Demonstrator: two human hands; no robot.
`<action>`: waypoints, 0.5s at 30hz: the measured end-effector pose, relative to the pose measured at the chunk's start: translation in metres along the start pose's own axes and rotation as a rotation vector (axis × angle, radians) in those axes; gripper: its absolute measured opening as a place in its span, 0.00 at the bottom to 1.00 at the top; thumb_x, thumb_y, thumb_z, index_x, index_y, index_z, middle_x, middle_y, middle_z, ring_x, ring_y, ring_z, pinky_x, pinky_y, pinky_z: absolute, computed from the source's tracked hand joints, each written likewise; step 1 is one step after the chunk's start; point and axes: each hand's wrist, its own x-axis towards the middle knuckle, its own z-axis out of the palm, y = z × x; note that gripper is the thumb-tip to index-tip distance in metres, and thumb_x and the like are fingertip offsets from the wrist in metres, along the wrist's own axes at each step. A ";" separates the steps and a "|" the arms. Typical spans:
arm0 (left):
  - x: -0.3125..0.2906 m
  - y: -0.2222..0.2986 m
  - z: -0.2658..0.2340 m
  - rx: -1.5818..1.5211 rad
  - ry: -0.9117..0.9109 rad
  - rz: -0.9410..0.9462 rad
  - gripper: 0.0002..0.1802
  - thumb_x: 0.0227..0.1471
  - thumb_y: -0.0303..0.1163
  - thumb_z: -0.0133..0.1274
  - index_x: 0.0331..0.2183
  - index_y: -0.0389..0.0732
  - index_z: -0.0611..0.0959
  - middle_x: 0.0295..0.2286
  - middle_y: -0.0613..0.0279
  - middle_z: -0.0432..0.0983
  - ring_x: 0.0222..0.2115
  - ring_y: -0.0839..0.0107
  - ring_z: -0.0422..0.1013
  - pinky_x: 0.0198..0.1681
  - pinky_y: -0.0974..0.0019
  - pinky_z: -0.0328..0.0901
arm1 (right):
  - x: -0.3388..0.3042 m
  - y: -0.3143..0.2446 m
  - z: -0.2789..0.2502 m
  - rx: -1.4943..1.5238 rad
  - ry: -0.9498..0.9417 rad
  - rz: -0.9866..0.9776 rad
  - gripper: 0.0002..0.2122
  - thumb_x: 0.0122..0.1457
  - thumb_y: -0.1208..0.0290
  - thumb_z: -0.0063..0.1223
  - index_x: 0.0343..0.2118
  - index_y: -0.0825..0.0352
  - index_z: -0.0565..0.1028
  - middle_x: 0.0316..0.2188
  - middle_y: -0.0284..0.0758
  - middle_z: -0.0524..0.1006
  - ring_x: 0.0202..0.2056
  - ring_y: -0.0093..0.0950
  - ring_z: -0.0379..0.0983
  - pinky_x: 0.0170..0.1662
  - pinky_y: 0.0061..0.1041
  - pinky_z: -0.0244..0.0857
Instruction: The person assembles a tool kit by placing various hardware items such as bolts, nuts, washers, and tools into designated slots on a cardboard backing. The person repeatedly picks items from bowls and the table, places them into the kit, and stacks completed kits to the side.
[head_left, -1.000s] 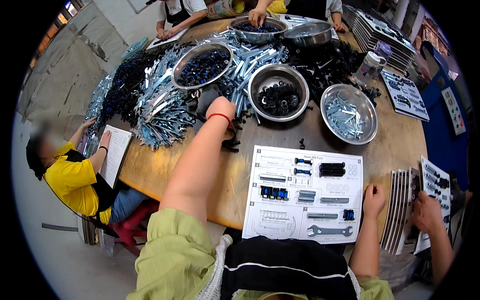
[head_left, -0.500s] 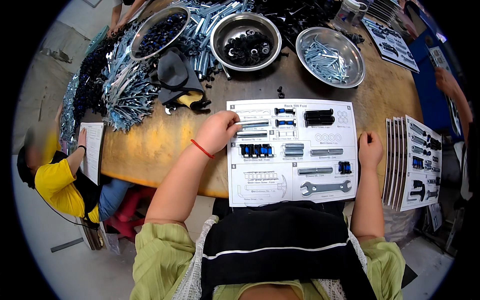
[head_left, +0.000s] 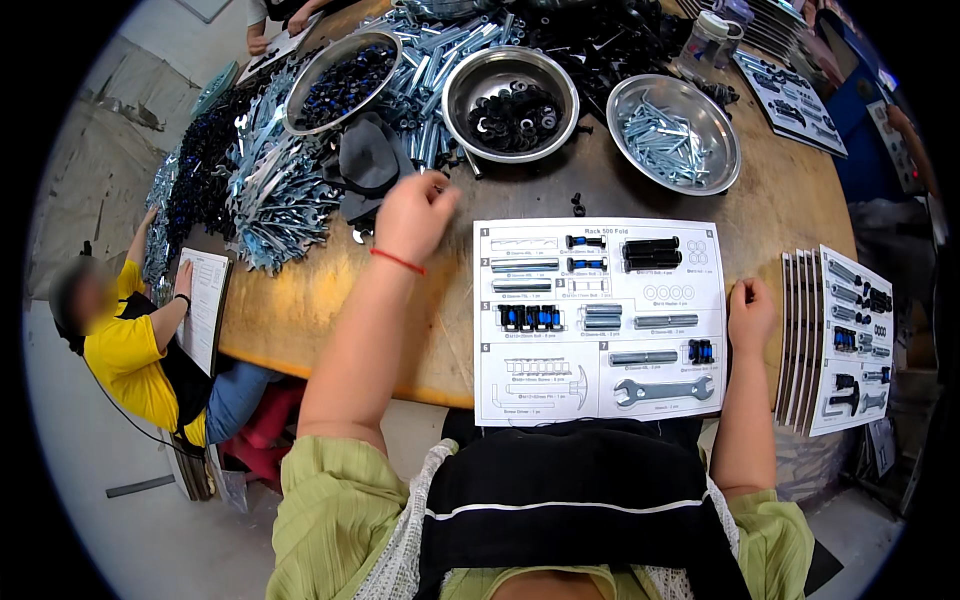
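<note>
My left hand (head_left: 413, 219), a red band at its wrist, reaches over the table beside a grey and black glove (head_left: 370, 158). Its fingers are curled together near a few small black bolts; whatever is in them is hidden. In front of me lies a white hardware card (head_left: 590, 408) with numbered boxes showing bolts, sleeves and a wrench, some boxes only outlined. My right hand (head_left: 752, 316) rests just off the card's right edge, closed in a loose fist, its inside hidden. A pair of black bolts (head_left: 578, 204) lies above the card.
Bowls of black washers (head_left: 510, 150), silver pins (head_left: 735, 165) and blue-black bolts (head_left: 398, 50) line the back. Wrenches (head_left: 285, 195) are heaped at left. Several upright cards (head_left: 850, 420) stand at right. A co-worker in yellow (head_left: 130, 360) sits at left; other people's hands show at the far edges.
My left hand has left the card's upper left edge and moved away from me, toward the glove and loose bolts. My right hand stays beside the card. The whole view has shifted slightly.
</note>
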 end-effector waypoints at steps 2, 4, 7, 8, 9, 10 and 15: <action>0.034 -0.008 -0.005 0.141 0.095 -0.119 0.22 0.50 0.44 0.58 0.39 0.34 0.83 0.32 0.48 0.80 0.35 0.54 0.77 0.39 0.56 0.70 | 0.000 -0.003 -0.001 -0.016 -0.006 0.015 0.08 0.56 0.67 0.55 0.25 0.66 0.75 0.21 0.36 0.74 0.23 0.31 0.71 0.29 0.31 0.63; 0.059 -0.028 0.001 0.310 0.168 -0.170 0.23 0.51 0.45 0.57 0.42 0.36 0.82 0.37 0.46 0.80 0.39 0.51 0.76 0.44 0.55 0.70 | 0.002 -0.008 0.001 -0.021 -0.018 0.021 0.08 0.56 0.67 0.56 0.26 0.66 0.75 0.22 0.36 0.75 0.23 0.32 0.71 0.29 0.31 0.63; 0.086 -0.020 0.003 0.461 -0.075 -0.391 0.23 0.52 0.45 0.56 0.44 0.37 0.82 0.41 0.44 0.79 0.43 0.49 0.75 0.46 0.53 0.69 | 0.004 -0.006 0.002 -0.034 -0.016 0.036 0.08 0.56 0.67 0.56 0.26 0.66 0.76 0.23 0.36 0.75 0.24 0.33 0.72 0.29 0.32 0.64; 0.091 -0.021 0.006 0.460 -0.077 -0.394 0.23 0.52 0.45 0.56 0.43 0.36 0.82 0.41 0.43 0.78 0.43 0.48 0.75 0.46 0.52 0.69 | 0.003 -0.002 0.003 -0.043 -0.018 0.035 0.08 0.56 0.66 0.56 0.26 0.66 0.76 0.23 0.37 0.76 0.25 0.34 0.72 0.29 0.32 0.65; 0.095 -0.024 0.007 0.460 -0.078 -0.399 0.23 0.52 0.44 0.56 0.42 0.36 0.82 0.40 0.43 0.78 0.43 0.48 0.75 0.46 0.52 0.69 | 0.003 0.001 0.003 -0.051 -0.020 0.034 0.08 0.56 0.66 0.56 0.26 0.66 0.76 0.24 0.37 0.76 0.25 0.34 0.73 0.30 0.32 0.65; 0.098 -0.028 0.007 0.460 -0.077 -0.404 0.22 0.52 0.44 0.56 0.41 0.35 0.82 0.40 0.42 0.78 0.42 0.48 0.75 0.46 0.51 0.69 | 0.005 0.003 0.003 -0.045 -0.019 0.024 0.08 0.56 0.66 0.55 0.27 0.66 0.76 0.24 0.37 0.76 0.25 0.35 0.73 0.30 0.33 0.65; 0.077 -0.052 0.006 0.107 -0.041 -0.190 0.21 0.47 0.42 0.57 0.28 0.30 0.84 0.24 0.46 0.79 0.26 0.56 0.76 0.33 0.59 0.68 | 0.010 0.005 0.007 -0.051 0.000 0.005 0.09 0.56 0.65 0.55 0.28 0.66 0.77 0.25 0.39 0.77 0.27 0.37 0.74 0.31 0.34 0.66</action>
